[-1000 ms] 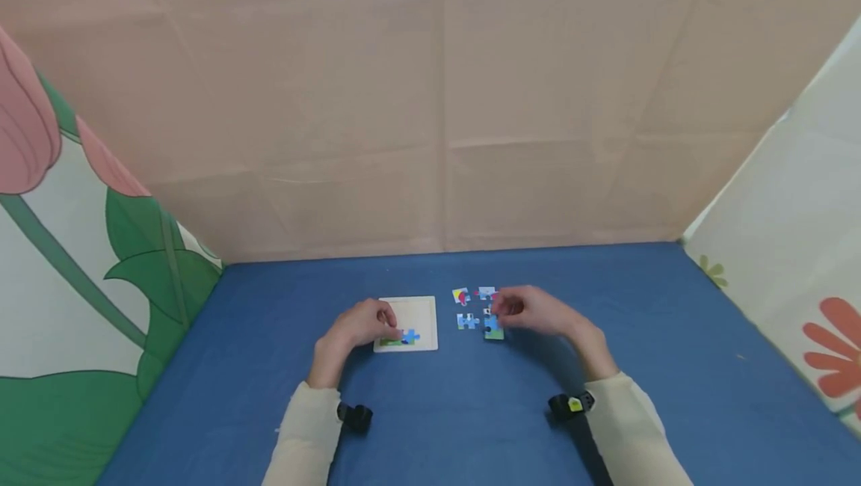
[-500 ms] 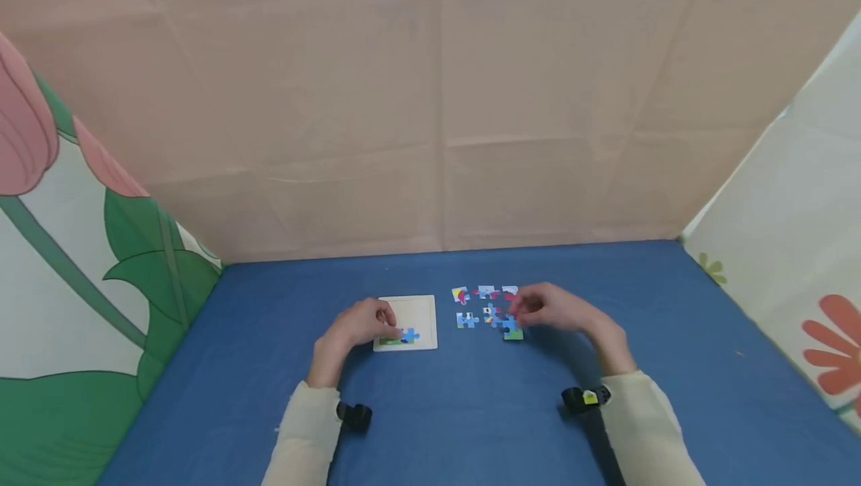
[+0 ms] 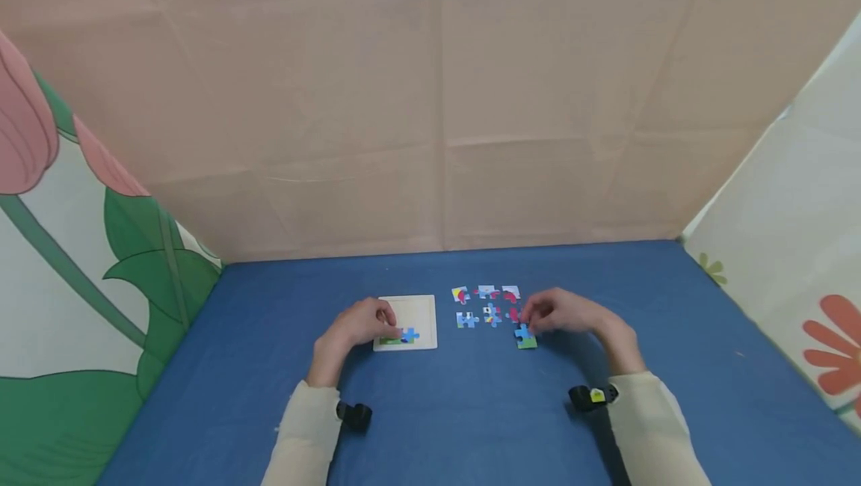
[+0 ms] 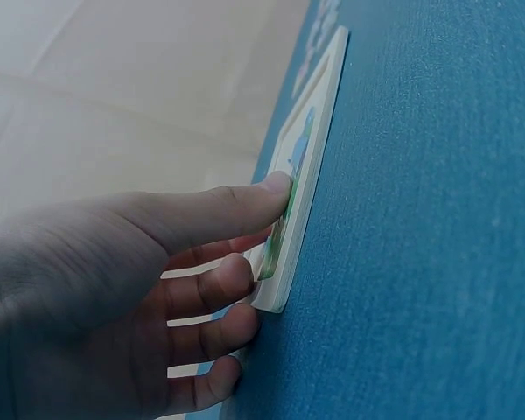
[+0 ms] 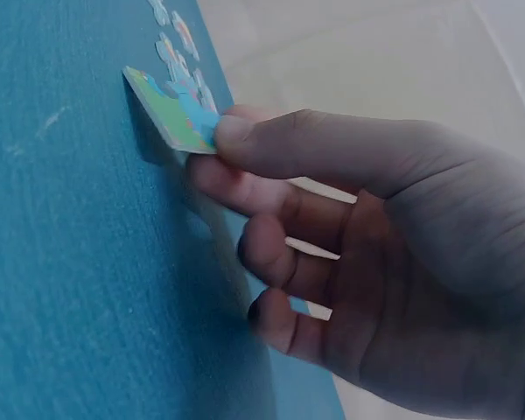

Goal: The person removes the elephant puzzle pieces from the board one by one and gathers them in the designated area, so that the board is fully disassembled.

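A shallow pale wooden puzzle tray (image 3: 415,312) lies on the blue tabletop, with blue and green puzzle pieces (image 3: 409,336) along its near side. My left hand (image 3: 359,323) is over the tray's left side; its thumb and index finger pinch a green-edged piece (image 4: 275,245) there, the other fingers bent beside the tray's edge. To the right, my right hand (image 3: 568,312) pinches a blue-and-green puzzle piece (image 5: 171,114) between thumb and index finger. That piece is tilted, one edge lifted off the cloth. The index fingertips are partly hidden behind the thumbs.
Several loose puzzle pieces lie in two rows between tray and right hand, among them a yellow-and-red piece (image 3: 460,295) and a blue piece (image 3: 467,320). Beige sheeting (image 3: 430,134) closes off the back; printed flower panels (image 3: 134,269) flank the table.
My right hand has moved right and slightly nearer with its piece, away from the loose pieces, so more of them show. My left hand stays in place at the tray.
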Tool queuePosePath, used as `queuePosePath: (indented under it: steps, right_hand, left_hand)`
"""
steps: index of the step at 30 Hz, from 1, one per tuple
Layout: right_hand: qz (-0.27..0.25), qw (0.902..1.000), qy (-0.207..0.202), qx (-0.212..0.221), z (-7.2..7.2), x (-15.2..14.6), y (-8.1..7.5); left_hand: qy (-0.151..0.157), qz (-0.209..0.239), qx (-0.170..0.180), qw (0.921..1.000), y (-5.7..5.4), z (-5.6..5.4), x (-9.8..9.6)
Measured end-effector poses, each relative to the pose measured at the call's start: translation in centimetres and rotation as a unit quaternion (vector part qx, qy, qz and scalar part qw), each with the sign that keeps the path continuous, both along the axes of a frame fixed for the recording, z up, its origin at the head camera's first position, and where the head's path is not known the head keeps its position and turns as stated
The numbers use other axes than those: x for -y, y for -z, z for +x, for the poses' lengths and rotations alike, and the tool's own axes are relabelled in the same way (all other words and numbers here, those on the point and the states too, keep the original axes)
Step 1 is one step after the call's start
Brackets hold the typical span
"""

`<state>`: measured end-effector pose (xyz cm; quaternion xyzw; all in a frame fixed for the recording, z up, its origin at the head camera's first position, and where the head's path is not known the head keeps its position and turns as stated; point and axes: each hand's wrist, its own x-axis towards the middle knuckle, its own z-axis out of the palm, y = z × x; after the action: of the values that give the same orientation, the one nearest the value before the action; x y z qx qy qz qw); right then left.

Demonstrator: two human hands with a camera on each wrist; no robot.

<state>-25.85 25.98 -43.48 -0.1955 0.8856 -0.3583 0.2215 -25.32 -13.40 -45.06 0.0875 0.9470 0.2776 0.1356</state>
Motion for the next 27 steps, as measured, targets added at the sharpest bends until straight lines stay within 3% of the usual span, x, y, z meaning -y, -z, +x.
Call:
queuePosePath:
  steps: [5, 14, 27]
  right_hand:
    - [0.003, 0.9998, 0.004, 0.021, 0.2, 0.1, -0.1]
    - [0.004, 0.9998, 0.004, 0.020, 0.2, 0.0, 0.1]
    - [0.047, 0.9983, 0.007, -0.036, 0.4, 1.4, -0.7]
  left_hand:
    - [-0.002, -0.001, 0.001, 1.0000, 0.0, 0.0, 0.1]
    - [-0.003, 0.000, 0.006, 1.0000, 0.0, 0.0, 0.1]
    - [-0.008, -0.004, 0.007, 0.9999, 0.0, 0.0, 0.0]
